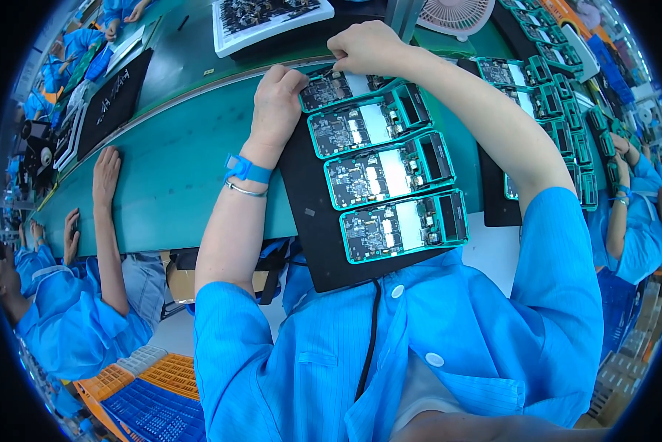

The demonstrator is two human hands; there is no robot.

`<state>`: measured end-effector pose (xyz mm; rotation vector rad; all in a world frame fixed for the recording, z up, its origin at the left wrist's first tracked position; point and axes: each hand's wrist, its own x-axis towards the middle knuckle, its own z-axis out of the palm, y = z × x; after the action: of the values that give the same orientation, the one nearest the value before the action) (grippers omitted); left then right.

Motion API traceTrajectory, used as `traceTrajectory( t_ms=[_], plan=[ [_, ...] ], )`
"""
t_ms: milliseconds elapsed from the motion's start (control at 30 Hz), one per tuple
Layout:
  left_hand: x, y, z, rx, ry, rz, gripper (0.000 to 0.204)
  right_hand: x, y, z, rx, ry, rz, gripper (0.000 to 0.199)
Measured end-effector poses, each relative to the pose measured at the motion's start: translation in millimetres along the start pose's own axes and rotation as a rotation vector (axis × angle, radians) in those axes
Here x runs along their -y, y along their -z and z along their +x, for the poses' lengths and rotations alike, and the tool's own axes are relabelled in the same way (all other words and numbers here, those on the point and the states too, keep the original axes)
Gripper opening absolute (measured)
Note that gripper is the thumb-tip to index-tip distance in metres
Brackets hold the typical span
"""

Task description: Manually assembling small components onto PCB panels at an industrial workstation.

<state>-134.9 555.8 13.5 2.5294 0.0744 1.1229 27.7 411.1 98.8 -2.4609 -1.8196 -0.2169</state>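
Observation:
Several green-framed electronic units with exposed circuit boards lie in a column on a black mat (309, 221). Both my hands are at the farthest unit (338, 90). My left hand (278, 103), with a blue strap and a bangle at its wrist, is closed against that unit's left end. Above its far edge, my right hand (368, 48) has its fingers pinched together, pointing left. What either hand holds is hidden or too small to name. Nearer to me lie the second unit (368, 127), the third unit (386, 171) and the nearest unit (403, 226).
A white tray (231, 46) of dark parts and a pale fan (456, 16) stand beyond the green bench (184, 184). More green units (544, 99) lie at right. A co-worker's hand (106, 175) rests on the bench at left; another person works at far right.

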Motion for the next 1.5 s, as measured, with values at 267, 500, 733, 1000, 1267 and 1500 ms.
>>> traceTrajectory(
  t_ms=[267,500,733,1000,1267,1500],
  plan=[
    [1.7,-1.3,0.8,-0.004,-0.012,-0.011,0.011,-0.9,3.4,3.0,0.037,-0.012,-0.002,0.020],
    [2.7,-3.5,2.6,-0.039,-0.065,-0.042,0.009,0.3,4.9,4.5,0.062,-0.017,-0.012,0.018],
    [6.2,3.7,7.8,0.098,-0.114,0.013,0.007,-0.4,2.9,2.1,0.046,0.008,-0.014,0.016],
    [-8.5,14.1,-3.3,0.045,-0.036,-0.106,0.006,-0.6,3.3,-17.9,-0.095,0.052,-0.004,0.024],
    [-57.4,37.4,-35.4,0.044,0.094,-0.204,0.010,14.3,18.8,-66.9,-0.053,0.088,0.098,0.025],
    [-56.1,29.7,-39.5,0.050,0.034,-0.140,0.011,23.3,12.9,-66.9,0.001,0.040,0.075,0.026]
  ],
)
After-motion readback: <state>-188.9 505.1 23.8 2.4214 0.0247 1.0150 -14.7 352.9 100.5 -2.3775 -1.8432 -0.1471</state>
